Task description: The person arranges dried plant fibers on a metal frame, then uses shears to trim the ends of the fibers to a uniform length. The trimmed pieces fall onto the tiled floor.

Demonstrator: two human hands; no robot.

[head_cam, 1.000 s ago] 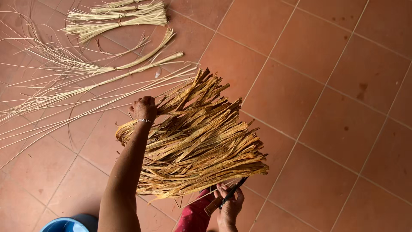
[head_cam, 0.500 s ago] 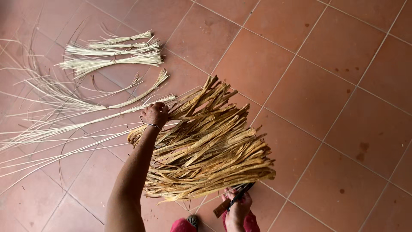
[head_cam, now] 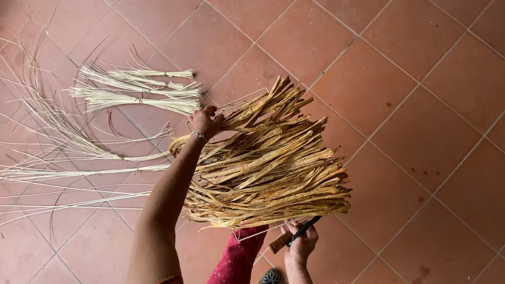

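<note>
Your left hand (head_cam: 205,122) closes its grip on the far end of the dried-leaf bundle (head_cam: 268,163), held above the tiled floor (head_cam: 421,105). Your right hand (head_cam: 300,244), near you, clasps a dark-bladed knife (head_cam: 294,236); trimming seems in hand, so steady the bundle's near edge.

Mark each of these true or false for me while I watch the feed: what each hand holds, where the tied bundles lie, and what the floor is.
1. The left hand grips the big fan of dried tan strips at its top. True.
2. The right hand is empty. False: it holds a dark-bladed knife with a brown handle.
3. The pale tied fibre bundles lie on the floor left of the fan. True.
4. The floor is grey concrete. False: it is reddish-brown square tile.
5. The left wrist wears a thin bracelet. True.
</note>
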